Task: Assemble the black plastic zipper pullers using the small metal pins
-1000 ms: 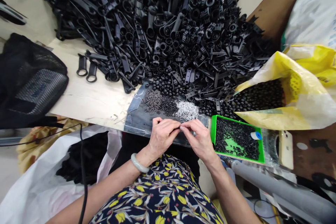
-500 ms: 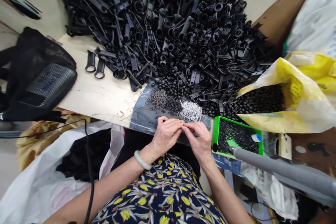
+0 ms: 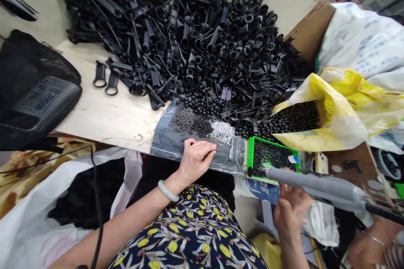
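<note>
The two hands of the person are well apart. The left hand (image 3: 196, 159), with a pale green bangle (image 3: 168, 191) around its wrist, is above the near part of a dark grey sheet (image 3: 162, 145), which lies on a light wooden counter (image 3: 85, 109). Its thumb and forefinger are pinched together on a tiny piece with a whitish tip (image 3: 215, 149); this piece is too small for telling its exact form.

The right hand (image 3: 292, 206) is to the right, near the front corner of a shallow green plastic tray (image 3: 250, 153). A thick grey tube (image 3: 318, 185) crosses in front of its fingers, so one cannot tell if it grips something.

On the sheet, just beyond the left hand, three small heaps lie side by side: brownish-grey tiny pieces (image 3: 184, 118), black tiny pieces (image 3: 202, 126) and shiny silver pins (image 3: 222, 132). The tray holds many small black bits (image 3: 268, 155) and a little white-and-blue cylinder (image 3: 293, 159). Behind all this rises a large pile of black plastic parts (image 3: 176, 38), many with rings. A yellow-and-white plastic bag (image 3: 328, 138) lies open beyond the tray, with round black beads (image 3: 299, 117) at its mouth. At the lower right, the hand of another person (image 3: 366, 248) is partly visible.
</note>
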A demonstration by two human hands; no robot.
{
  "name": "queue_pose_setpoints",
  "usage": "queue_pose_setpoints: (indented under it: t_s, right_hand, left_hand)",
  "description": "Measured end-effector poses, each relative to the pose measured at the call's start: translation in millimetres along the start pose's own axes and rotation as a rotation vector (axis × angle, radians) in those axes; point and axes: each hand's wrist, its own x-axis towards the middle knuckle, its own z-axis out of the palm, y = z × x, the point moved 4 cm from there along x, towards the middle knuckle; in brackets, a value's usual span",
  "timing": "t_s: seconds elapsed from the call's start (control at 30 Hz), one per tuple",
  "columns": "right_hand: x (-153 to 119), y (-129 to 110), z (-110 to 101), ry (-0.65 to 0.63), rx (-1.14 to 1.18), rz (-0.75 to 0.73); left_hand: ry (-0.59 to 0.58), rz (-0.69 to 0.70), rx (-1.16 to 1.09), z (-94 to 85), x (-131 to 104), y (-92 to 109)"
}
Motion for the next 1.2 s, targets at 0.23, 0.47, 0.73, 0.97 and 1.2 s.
queue_pose_setpoints:
  t_s: [0.23, 0.47, 0.73, 0.97, 1.2]
  right_hand:
    - [55.1, -44.9, 108.0, -0.176, 0.305, -0.126]
    - [46.2, -53.0, 182.7, -0.259, 0.539, -0.12]
    - [44.1, -41.9, 187.2, -0.296, 0.525, -0.036]
    - [42.2, -38.0, 189.3, -0.363, 0.479, -0.099]
    - [45.1, -37.6, 196.0, -0.457, 0.453, -0.082]
  left_hand:
    - [0.01, 0.04, -0.015, -1.9, 0.5, 2.0]
    - [-0.028, 0.012, 0.006, -0.8, 1.1, 2.7]
    - [-0.039, 0.008, 0.019, -1.2, 2.5, 5.6]
    - [-0.071, 0.007, 0.043, 0.6, 2.2, 5.3]
    - [-0.089, -0.02, 0.024, 0.0, 2.5, 3.7]
